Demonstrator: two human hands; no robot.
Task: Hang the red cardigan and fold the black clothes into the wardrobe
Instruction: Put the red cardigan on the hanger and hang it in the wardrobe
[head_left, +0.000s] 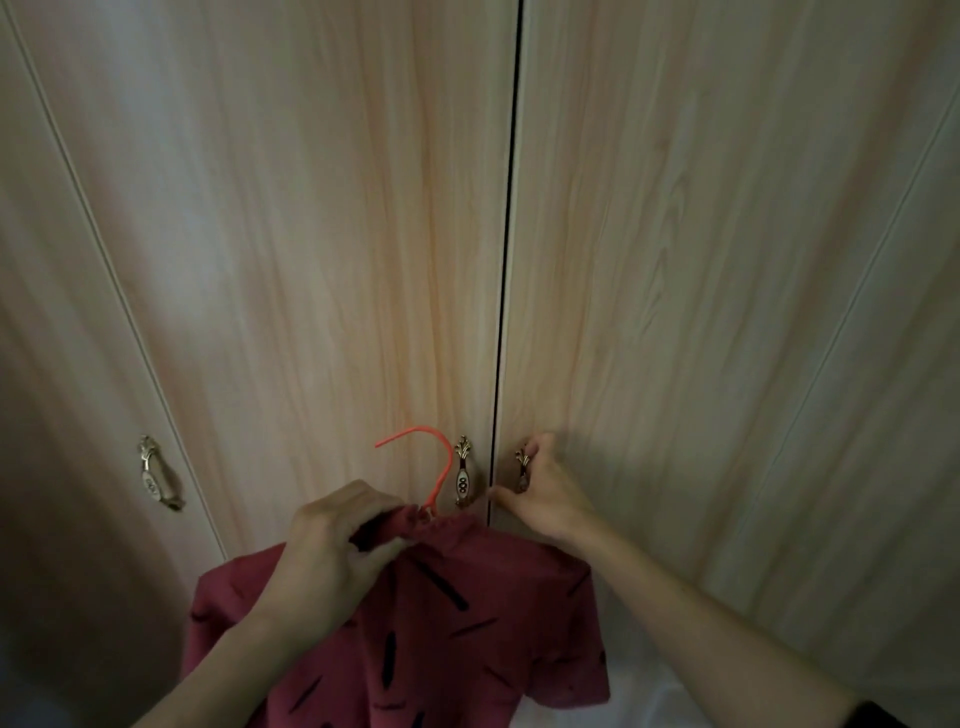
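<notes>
The red cardigan (441, 639), patterned with short black dashes, hangs on an orange plastic hanger (434, 462) whose hook sticks up in front of the wardrobe. My left hand (332, 551) grips the cardigan at its collar, just below the hook. My right hand (540, 493) is curled round the metal handle (522, 465) of the right wardrobe door (701, 260). Both middle doors are closed, with a thin dark gap between them. No black clothes are in view.
The left middle door (311, 234) carries its own ornate handle (462, 475) right beside the hanger. A further door on the far left has another handle (156, 475). Pale fabric (675, 701) shows at the bottom right under my forearm.
</notes>
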